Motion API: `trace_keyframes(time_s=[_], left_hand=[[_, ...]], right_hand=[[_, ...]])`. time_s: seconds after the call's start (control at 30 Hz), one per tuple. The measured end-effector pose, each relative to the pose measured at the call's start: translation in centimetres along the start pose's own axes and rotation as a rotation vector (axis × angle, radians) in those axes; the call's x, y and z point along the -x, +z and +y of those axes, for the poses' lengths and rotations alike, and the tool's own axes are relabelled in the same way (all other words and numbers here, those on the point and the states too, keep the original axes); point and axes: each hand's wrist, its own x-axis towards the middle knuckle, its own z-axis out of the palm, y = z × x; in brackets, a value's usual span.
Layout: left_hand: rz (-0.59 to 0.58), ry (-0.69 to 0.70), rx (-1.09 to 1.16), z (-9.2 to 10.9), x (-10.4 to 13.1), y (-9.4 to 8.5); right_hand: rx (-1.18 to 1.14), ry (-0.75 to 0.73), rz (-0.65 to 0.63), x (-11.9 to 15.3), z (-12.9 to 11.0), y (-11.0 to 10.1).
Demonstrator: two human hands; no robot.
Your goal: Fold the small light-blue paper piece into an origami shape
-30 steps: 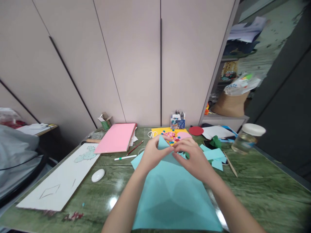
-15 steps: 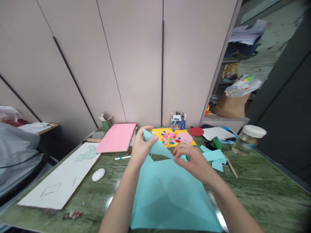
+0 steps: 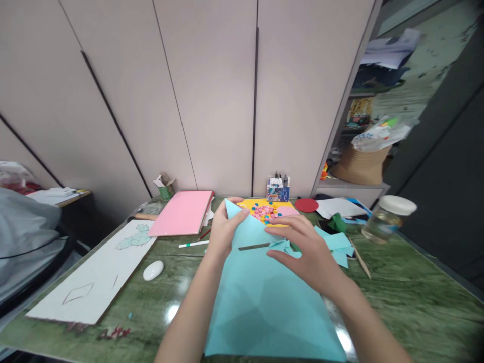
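To our left, bare green table lies between the white drawing sheet and the large blue paper, with only a white oval object in the way; at right, a wooden stick and lidded jar stand as obstacles.

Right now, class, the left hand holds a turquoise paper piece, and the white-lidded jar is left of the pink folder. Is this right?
No: the head view shows the white-lidded jar right of the pink folder, not left. The left hand does hold a turquoise paper piece.
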Motion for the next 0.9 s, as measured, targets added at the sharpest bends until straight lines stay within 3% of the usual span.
trace_keyframes(time_s=[0.37,0.53,0.7,0.9], left_hand=[[-0.045,-0.013,0.019,-0.5,0.7,0.7],[-0.133,-0.077,0.211,-0.3,0.6,1.2],[-0.196,-0.164,0.375,-0.2,0.9,1.6],[-0.267,-0.123,0.311,-0.1,1.5,1.6]], right_hand=[[-0.007,-0.036,0.001,0.1,0.6,-0.2],[-0.01,-0.015,0.041,0.0,0.8,-0.2],[0.052,0.073,0.178,0.2,1.3,0.0],[0.251,0.071,0.388,0.2,1.5,0.2]])
